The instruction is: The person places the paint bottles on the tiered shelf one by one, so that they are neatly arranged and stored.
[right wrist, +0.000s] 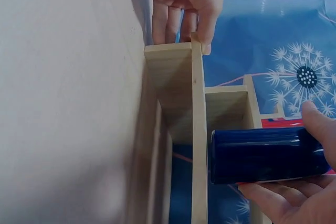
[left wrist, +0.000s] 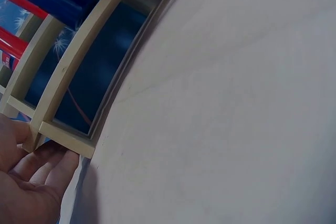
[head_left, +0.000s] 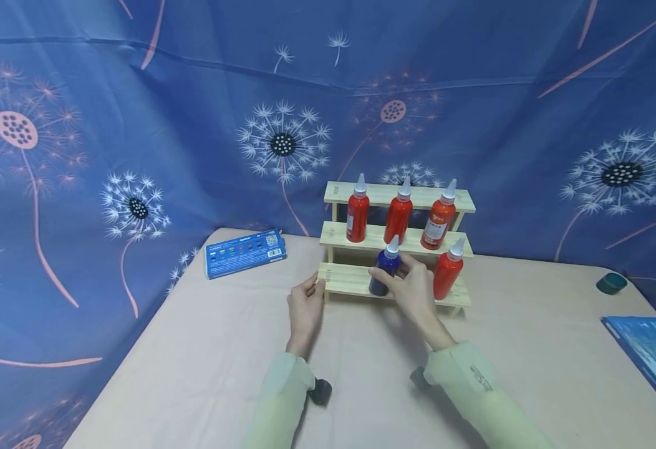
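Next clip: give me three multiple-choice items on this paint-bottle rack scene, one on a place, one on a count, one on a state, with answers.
1. Where is the blue bottle?
A. top step
B. bottom step of the wooden rack
C. on the table

2. How many red bottles show on the rack?
A. two
B. four
C. six

3. What is the left hand doing?
A. gripping the rack's left end
B. holding the blue box
C. lying flat on the table

Answers:
1 B, its base stands on the lowest board, in the right hand.
2 B, three on the middle step, one on the lowest.
3 A, its fingers and thumb close on the end board.
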